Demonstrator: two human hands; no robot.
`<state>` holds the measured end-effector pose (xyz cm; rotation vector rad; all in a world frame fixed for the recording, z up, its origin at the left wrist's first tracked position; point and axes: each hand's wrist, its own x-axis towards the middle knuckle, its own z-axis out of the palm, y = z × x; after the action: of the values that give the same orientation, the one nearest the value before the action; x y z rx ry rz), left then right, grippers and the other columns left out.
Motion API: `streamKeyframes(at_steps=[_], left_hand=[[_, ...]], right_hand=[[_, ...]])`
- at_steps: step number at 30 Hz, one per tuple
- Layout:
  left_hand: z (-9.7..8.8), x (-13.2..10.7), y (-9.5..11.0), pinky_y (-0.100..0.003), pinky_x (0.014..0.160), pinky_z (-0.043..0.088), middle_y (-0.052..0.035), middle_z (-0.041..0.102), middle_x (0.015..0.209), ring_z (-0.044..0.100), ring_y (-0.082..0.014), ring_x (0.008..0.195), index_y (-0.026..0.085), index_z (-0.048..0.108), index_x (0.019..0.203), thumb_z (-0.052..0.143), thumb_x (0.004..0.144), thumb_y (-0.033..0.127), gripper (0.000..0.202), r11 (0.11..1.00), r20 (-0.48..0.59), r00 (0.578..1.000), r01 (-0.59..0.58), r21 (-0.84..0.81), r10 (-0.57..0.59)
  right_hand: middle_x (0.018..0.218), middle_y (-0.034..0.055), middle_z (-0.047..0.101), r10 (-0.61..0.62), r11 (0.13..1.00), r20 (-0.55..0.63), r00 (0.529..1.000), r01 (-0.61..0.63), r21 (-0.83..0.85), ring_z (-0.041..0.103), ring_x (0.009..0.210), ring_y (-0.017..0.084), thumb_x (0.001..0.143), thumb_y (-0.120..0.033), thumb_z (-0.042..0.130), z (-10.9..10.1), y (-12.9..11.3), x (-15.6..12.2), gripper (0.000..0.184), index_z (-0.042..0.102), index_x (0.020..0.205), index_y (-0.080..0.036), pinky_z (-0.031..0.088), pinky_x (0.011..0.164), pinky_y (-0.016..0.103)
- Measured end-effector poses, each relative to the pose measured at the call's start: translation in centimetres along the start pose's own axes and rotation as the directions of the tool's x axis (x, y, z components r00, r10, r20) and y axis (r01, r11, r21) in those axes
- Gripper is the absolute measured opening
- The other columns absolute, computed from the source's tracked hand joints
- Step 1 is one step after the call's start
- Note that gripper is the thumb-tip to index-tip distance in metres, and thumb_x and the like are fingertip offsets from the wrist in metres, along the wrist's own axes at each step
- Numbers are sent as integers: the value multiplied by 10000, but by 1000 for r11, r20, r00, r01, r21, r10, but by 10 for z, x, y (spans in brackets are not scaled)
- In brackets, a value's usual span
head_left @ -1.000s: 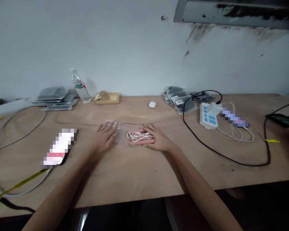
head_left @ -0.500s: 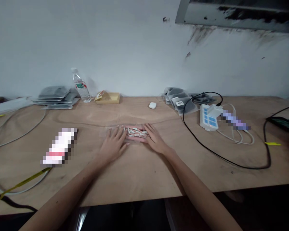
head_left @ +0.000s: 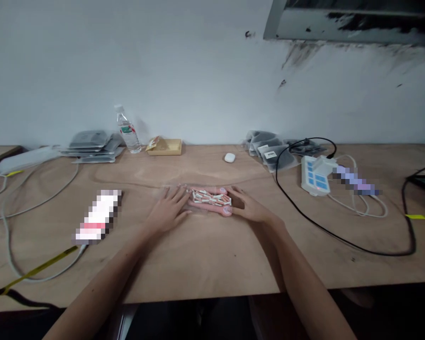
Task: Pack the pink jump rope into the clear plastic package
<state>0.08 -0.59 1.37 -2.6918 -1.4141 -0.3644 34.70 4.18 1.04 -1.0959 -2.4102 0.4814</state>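
Note:
A flat clear plastic bag lies on the wooden table in front of me. Inside is what looks like a beaded skipping rope, with white and pink segments between two pink handles. My left hand rests flat over the bag's left part, fingers spread, hiding that end. At the right end, my right hand has thumb and fingers apart. Its thumb is by the round end of the near handle, and its fingertips are by the end of the far handle.
On the left lie a blurred-out phone and cables. Along the wall are stacked grey packets, a water bottle, a cardboard tray, a white case and more packets. A power strip with a black cable stands right.
My right hand has shifted right, off the segments to the bag's right end, uncovering the handle ends. The left hand stays on the bag. The whole view has shifted slightly.

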Motion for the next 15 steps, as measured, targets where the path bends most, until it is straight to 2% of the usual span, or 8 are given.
streamKeyframes(at_steps=[5,10,13,15], left_hand=[[0,0,3,-601,1227,151,-134,311,1640,243,-332,1528,195,323,1573,345,1037,541,638,1000,23,1000,11,23,-12],[-1,1,7,-598,1221,187,-138,352,1621,303,-342,1504,187,367,1555,382,1035,505,609,995,8,997,76,64,-76],[-1,2,5,-570,1226,201,-127,364,1617,323,-328,1497,199,379,1550,405,1030,505,604,994,-7,997,75,77,-75],[0,2,3,-570,1224,206,-129,365,1617,323,-329,1497,189,384,1547,401,1030,517,613,995,-12,998,63,79,-62]], right_hand=[[1611,72,385,-34,999,40,999,34,-6,330,1493,330,1010,-591,424,19,-10,16,663,280,1599,-324,304,1198,576],[1603,142,389,-14,993,57,998,21,-119,359,1475,326,1060,-547,251,41,-13,29,653,239,1617,-206,286,1202,578],[1606,159,379,-26,993,49,998,31,-112,365,1472,328,1061,-556,206,43,-14,31,672,238,1615,-178,281,1206,569],[1596,156,395,-60,996,20,998,61,-62,387,1457,329,1047,-594,245,38,-16,31,695,239,1614,-193,314,1193,563]])
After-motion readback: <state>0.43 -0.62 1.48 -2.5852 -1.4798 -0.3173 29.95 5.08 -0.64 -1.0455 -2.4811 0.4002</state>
